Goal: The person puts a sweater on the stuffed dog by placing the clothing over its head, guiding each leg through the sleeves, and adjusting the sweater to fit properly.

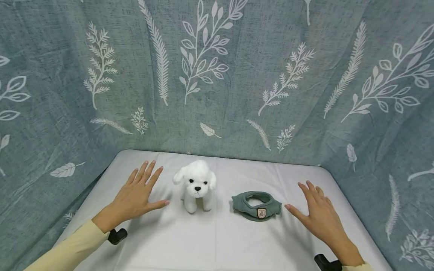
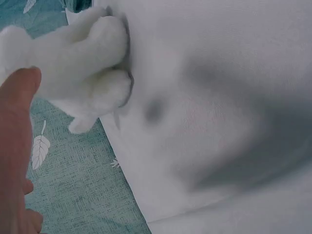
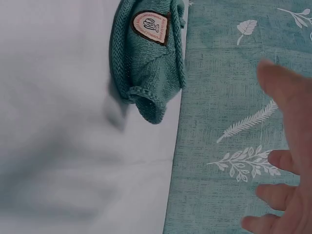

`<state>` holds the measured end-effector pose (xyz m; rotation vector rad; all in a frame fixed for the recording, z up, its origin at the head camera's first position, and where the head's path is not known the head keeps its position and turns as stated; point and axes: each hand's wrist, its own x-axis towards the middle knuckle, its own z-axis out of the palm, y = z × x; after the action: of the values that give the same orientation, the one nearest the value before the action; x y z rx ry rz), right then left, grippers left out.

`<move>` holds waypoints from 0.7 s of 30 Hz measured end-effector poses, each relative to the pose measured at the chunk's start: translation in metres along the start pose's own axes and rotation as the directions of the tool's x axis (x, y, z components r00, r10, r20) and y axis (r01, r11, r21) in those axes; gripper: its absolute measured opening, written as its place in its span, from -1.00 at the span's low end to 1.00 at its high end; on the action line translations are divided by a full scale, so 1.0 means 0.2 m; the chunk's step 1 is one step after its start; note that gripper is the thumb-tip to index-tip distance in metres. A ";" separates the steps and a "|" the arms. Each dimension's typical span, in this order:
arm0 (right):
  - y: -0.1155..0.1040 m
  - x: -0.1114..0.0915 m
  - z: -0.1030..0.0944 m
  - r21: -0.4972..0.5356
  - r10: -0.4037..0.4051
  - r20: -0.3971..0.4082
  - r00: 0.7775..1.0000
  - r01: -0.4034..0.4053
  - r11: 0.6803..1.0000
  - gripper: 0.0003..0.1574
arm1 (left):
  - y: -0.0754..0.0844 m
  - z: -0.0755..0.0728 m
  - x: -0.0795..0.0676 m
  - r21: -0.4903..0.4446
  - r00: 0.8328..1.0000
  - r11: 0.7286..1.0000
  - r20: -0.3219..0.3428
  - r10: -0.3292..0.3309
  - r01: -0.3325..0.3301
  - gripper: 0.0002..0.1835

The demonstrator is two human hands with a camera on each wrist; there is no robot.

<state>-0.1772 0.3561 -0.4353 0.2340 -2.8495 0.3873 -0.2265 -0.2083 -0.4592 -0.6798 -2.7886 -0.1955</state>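
A white plush dog (image 1: 197, 184) stands upright on the table, facing the head camera. To its right lies a small green knitted sweater (image 1: 241, 206), its neck opening up and a shield-shaped patch on its front. My left hand (image 1: 135, 199) hovers left of the dog, fingers spread and holding nothing. In the left wrist view the dog (image 2: 83, 58) shows its legs, partly behind my thumb. Right of the sweater my right hand (image 1: 320, 216) is held with fingers extended, apart from it. The right wrist view shows the sweater (image 3: 151, 68) with a short sleeve toward the camera.
A white cloth covers the table (image 1: 190, 244), whose rounded far corners meet a green-grey curtain (image 1: 237, 94) with white leaf prints. The curtain encloses the back and both sides. Black wrist camera mounts (image 1: 117, 236) sit under both wrists.
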 end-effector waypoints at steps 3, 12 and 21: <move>0.00 -0.01 0.02 0.007 0.023 0.009 1.000 -0.023 1.000 0.06 | 0.01 0.00 0.00 -0.034 1.000 0.999 -0.019 0.017 -0.017 0.03; 0.00 -0.01 0.07 0.112 0.034 0.053 0.998 -0.040 0.993 -0.28 | 0.10 0.02 0.00 -0.183 0.999 0.982 0.015 -0.044 0.046 -0.57; 0.00 -0.01 0.15 0.249 0.054 0.087 0.995 -0.074 0.966 -0.43 | 0.16 0.09 0.02 -0.426 0.995 0.904 0.101 -0.005 0.048 -0.78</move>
<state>-0.1825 0.3472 -0.4632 0.2093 -2.8863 0.7722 -0.2202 -0.1753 -0.4727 -0.7632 -2.8712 -0.8221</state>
